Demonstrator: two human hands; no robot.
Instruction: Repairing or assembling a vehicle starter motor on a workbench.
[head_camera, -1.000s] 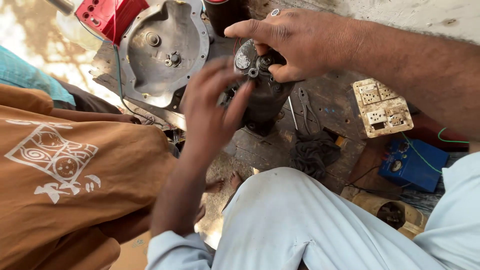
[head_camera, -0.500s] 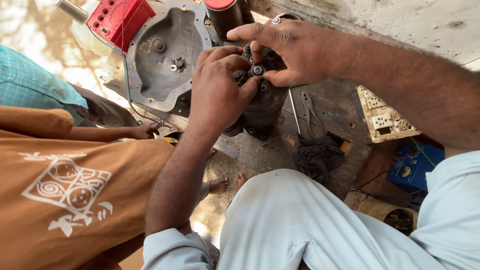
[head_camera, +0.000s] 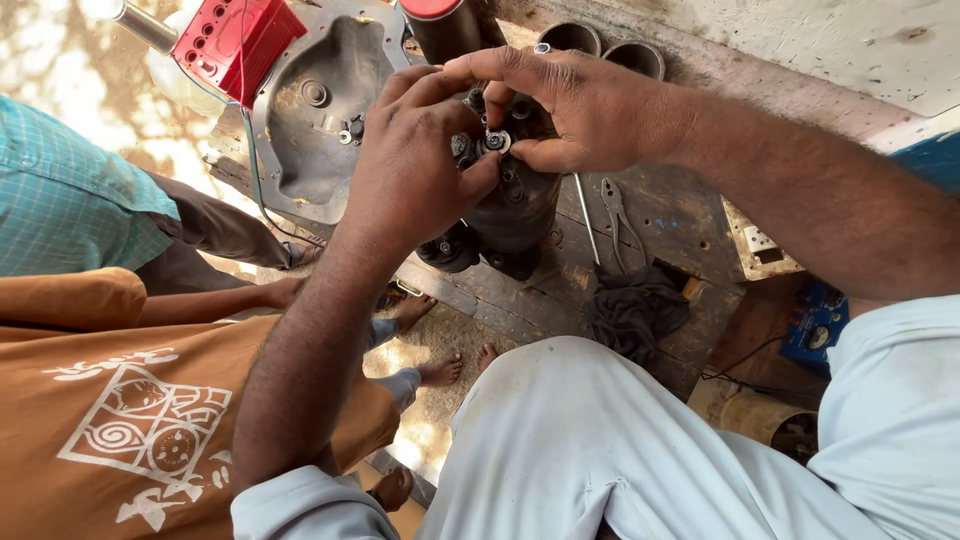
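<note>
Far left: a person in a teal checked shirt (head_camera: 60, 200) and another in a brown printed shirt (head_camera: 130, 420) stand beside the worktop (head_camera: 680, 220), bare feet on the ground. Top-left corner of the worktop: a red ribbed box (head_camera: 235, 40), then a grey cast metal cover (head_camera: 320, 110) lying flat with small bolts inside it. Left hand (head_camera: 415, 165) sits over the top of the dark motor body (head_camera: 515, 205), fingers curled, thumb pressed beside a small round bearing-like part (head_camera: 495, 142); gripping closed around the motor's top fittings. Right hand (head_camera: 570, 110) comes in from the right, thumb and forefinger pinched on that same small round part, other fingers arched above it. Motor body stands upright near the worktop's front edge, mid-worktop. Behind it, a dark cylinder with red cap (head_camera: 440, 22) and two open pipe ends (head_camera: 600, 45). Right of the motor: pliers (head_camera: 618, 205) flat on the worktop, a black rag (head_camera: 635, 310) at the front edge, a beige switch plate (head_camera: 760, 250) at the right edge. A blue meter box (head_camera: 818, 325) sits lower right.
</note>
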